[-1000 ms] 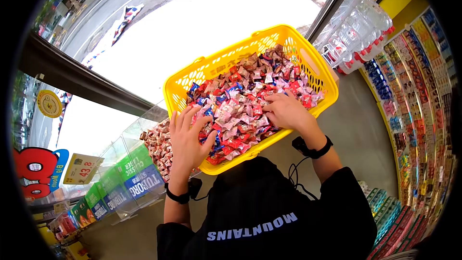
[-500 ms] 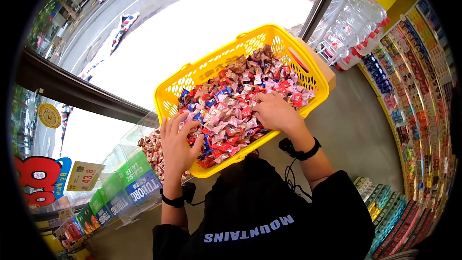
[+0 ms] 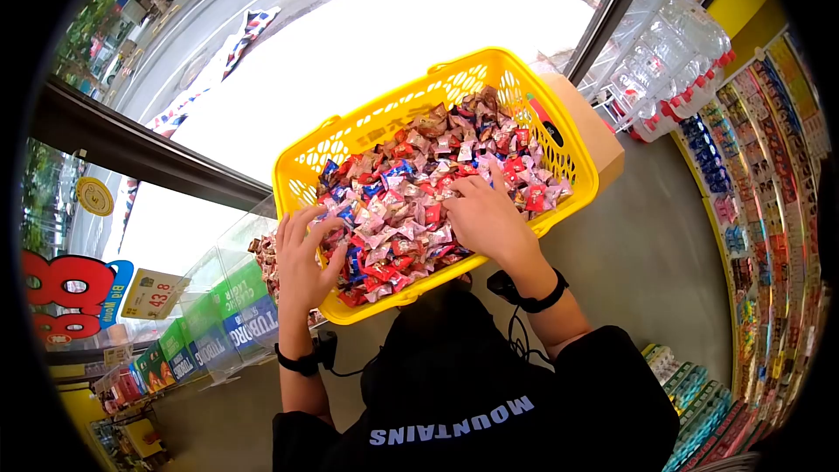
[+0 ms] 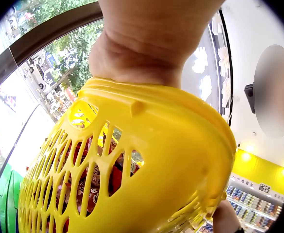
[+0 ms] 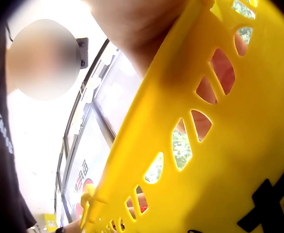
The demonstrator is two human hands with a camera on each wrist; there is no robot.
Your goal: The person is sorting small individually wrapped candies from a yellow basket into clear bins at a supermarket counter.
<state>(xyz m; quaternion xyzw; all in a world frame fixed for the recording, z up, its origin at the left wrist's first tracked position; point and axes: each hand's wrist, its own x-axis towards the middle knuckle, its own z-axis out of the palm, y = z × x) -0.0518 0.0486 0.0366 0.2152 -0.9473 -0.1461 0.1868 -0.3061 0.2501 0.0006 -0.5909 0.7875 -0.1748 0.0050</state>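
A yellow plastic basket (image 3: 581,201) full of small wrapped candies (image 3: 411,201) in pink, red, blue and brown takes up the middle of the head view. My left hand (image 3: 301,262) lies over the left end of the basket, fingers spread and bent a little toward the candies. Over the near rim reaches my right hand (image 3: 489,218), its fingertips among the pink and red wrappers. In the left wrist view, the basket's slotted wall (image 4: 180,150) hides the left fingers. Part of the right hand (image 5: 224,70) shows through slots in the right wrist view.
More brown-wrapped candies (image 3: 265,253) fill a clear bin left of the basket, beside Tuborg cartons (image 3: 249,328). A cardboard box (image 3: 594,135) stands behind the basket's right end. Water bottles (image 3: 660,65) and stocked shelves (image 3: 760,201) line the right; a window frame (image 3: 157,149) runs along the left.
The basket and both hands sit a little farther left in the head view. The right hand has shifted slightly left over the candies, its fingers more spread. The left hand keeps its place at the left end.
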